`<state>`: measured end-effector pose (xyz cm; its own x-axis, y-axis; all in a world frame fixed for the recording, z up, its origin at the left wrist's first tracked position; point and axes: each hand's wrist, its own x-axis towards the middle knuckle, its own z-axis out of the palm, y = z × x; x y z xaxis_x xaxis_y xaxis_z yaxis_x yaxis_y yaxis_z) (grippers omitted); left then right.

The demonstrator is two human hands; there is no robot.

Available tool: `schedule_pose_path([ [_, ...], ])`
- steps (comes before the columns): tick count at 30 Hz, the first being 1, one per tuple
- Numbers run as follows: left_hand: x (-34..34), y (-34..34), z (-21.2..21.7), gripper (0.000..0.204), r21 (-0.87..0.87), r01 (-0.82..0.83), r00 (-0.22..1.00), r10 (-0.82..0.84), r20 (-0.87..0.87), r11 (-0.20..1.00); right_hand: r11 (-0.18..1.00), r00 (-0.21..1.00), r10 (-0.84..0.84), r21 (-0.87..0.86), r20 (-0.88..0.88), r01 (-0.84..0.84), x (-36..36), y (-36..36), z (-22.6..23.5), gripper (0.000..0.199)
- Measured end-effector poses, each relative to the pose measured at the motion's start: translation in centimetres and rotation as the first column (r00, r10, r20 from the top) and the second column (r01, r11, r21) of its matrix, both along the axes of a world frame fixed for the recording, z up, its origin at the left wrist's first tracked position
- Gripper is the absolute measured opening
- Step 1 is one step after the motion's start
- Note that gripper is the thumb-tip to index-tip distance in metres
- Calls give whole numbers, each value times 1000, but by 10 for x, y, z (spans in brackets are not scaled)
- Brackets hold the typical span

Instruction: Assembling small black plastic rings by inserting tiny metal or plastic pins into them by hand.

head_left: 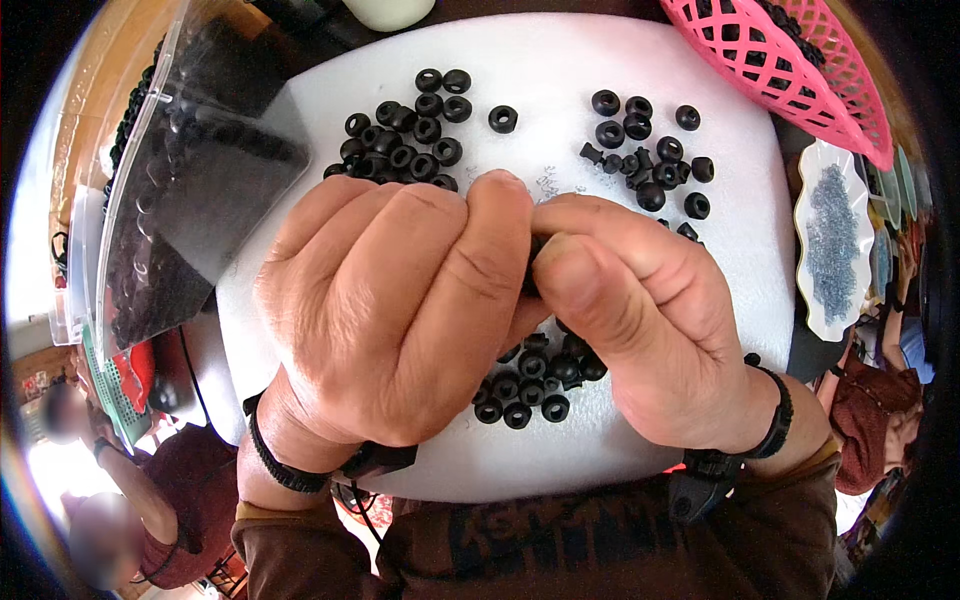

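My left hand (385,290) and my right hand (655,330) meet over the middle of a white foam sheet (700,400). Between their fingertips shows a sliver of a small black part (533,262); the rest of it is hidden. The right thumb and forefinger pinch it, while the left fingers curl closed around its other side. Beyond the left hand lies a cluster of black rubber rings (427,130). More black rings (637,126) sit beyond the right hand, mixed with narrow spool-shaped black pieces (638,165). A third group of black parts (517,388) lies below the hands.
A pink lattice basket (770,75) with dark pieces stands at the far right. Below it, a white scalloped dish (812,290) holds tiny grey-blue bits. A clear plastic box (190,200) leans in at the left. Other people are seated at both sides.
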<state>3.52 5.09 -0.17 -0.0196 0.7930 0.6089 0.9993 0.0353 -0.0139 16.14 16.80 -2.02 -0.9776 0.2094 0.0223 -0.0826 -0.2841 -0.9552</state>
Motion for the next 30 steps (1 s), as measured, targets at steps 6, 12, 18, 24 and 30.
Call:
schedule_pose_path([
  [6, -5, 3, -2, 34, -68, 53, 994, -46, 100, 996, 964, 999, 32, -261, -36, -41, -2, 0, -4, 35],
  [12, -5, 6, 2, 36, -167, 76, 976, -38, 216, 983, 864, 997, 73, -499, -10, -68, -5, 5, -3, 32],
  [18, -12, 4, 4, 34, -217, 131, 937, -49, 345, 967, 782, 995, 104, -618, -4, -84, -8, 6, 0, 31],
  [24, -17, 2, 7, 37, -233, 208, 849, -57, 525, 950, 824, 977, 173, -561, 121, -76, -7, 8, -1, 35],
  [30, -11, 4, 4, 43, -204, 165, 842, -30, 539, 965, 763, 984, 179, -633, 11, -131, -7, 7, 0, 38],
])
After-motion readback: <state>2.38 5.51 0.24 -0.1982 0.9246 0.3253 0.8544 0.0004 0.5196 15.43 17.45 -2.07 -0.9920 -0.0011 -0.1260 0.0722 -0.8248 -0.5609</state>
